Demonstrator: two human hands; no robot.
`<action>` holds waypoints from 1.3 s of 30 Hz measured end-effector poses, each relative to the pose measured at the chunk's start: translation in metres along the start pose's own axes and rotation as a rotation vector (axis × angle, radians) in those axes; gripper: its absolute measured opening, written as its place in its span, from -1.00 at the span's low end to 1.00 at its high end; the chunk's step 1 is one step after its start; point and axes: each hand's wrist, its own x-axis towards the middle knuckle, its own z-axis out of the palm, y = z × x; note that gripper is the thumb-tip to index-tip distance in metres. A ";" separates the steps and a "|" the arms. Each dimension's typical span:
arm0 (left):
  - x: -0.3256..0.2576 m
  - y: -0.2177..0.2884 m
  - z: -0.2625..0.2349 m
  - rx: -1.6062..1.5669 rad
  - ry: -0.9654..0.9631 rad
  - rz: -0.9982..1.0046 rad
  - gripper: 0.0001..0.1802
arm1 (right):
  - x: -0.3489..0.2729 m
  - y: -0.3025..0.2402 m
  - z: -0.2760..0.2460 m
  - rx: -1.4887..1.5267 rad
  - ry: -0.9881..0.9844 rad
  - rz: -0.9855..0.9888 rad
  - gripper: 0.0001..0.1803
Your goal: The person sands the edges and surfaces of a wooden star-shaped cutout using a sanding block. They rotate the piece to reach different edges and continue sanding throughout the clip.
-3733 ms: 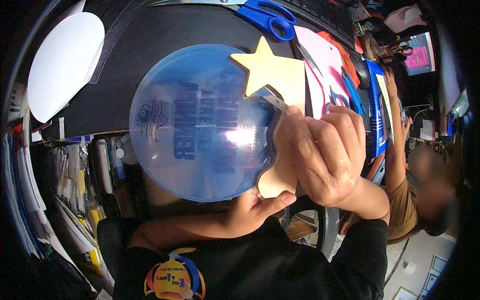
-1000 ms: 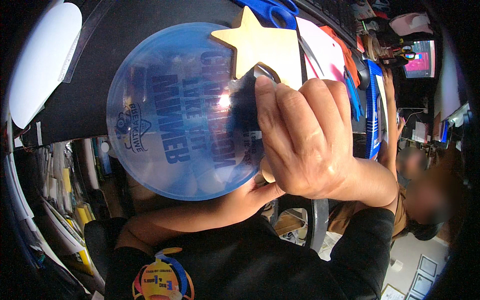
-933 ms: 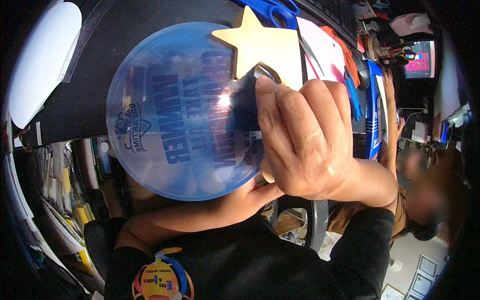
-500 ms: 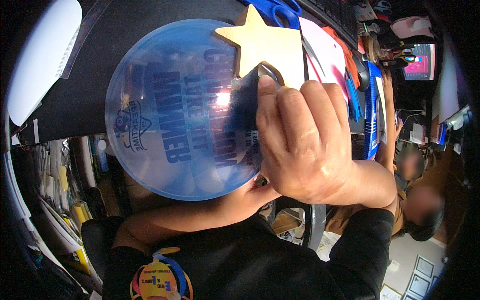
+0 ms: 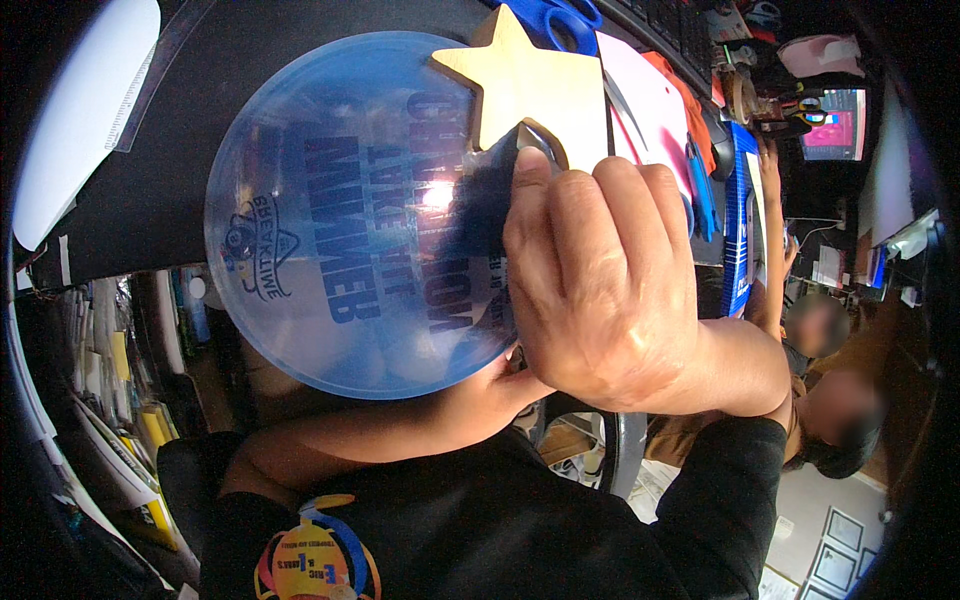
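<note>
A clear bluish round disc (image 5: 270, 150) with dark printed lettering and a small emblem fills the middle of the view. A pale wooden star (image 5: 530, 75) overlaps its upper right edge. My right hand (image 5: 605, 280) is curled closed just below the star, its thumb at a dark shiny piece (image 5: 545, 142) by the star's lower point. What its fingers hold is hidden behind the hand. My left hand (image 5: 515, 378) reaches to the disc's lower right rim; the disc and my right hand cover most of its fingers.
Blue-handled scissors (image 5: 565, 25), pink and white sheets (image 5: 640, 95) and blue pens or cutters (image 5: 702, 190) lie on the dark table (image 5: 130, 215). A white sheet (image 5: 85, 110) is at far left. Packed files (image 5: 110, 370) stand at lower left. Two other people (image 5: 845, 410) are at right.
The disc and my right hand have shifted slightly left. My right hand keeps its closed shape beside the star. The star has barely moved.
</note>
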 end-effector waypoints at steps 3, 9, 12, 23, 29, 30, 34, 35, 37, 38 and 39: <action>0.000 0.000 0.000 0.003 0.003 0.002 -0.51 | 0.000 0.000 0.000 0.013 0.003 0.004 -0.76; 0.000 0.001 -0.001 0.013 0.015 0.006 -0.50 | 0.002 -0.002 -0.006 0.016 -0.071 0.017 -0.73; -0.001 0.001 -0.001 0.018 0.021 0.008 -0.49 | 0.003 -0.003 -0.010 0.032 -0.123 0.038 -0.72; 0.001 0.001 0.000 0.043 0.062 0.022 -0.48 | 0.003 -0.003 -0.014 0.010 -0.165 0.033 -0.66; 0.001 0.002 -0.001 0.077 0.091 0.037 -0.47 | 0.005 -0.002 -0.020 -0.002 -0.239 0.010 -0.55; 0.002 0.002 -0.002 0.083 0.097 0.039 -0.46 | 0.005 -0.003 -0.021 0.000 -0.250 0.014 -0.53; 0.003 0.004 -0.002 0.025 0.101 0.024 -0.45 | 0.006 -0.006 -0.022 0.000 -0.267 0.050 -0.45; 0.003 0.004 -0.002 -0.006 0.099 0.018 -0.44 | 0.006 -0.007 -0.022 -0.005 -0.282 0.062 -0.44; 0.002 0.004 -0.002 0.047 0.131 0.048 -0.43 | 0.008 -0.008 -0.023 -0.020 -0.318 0.081 -0.42; 0.002 0.003 -0.002 0.073 0.147 0.063 -0.42 | 0.008 -0.009 -0.023 -0.029 -0.330 0.087 -0.41; 0.001 0.003 -0.001 0.043 0.124 0.044 -0.40 | 0.009 -0.009 -0.024 -0.039 -0.342 0.094 -0.40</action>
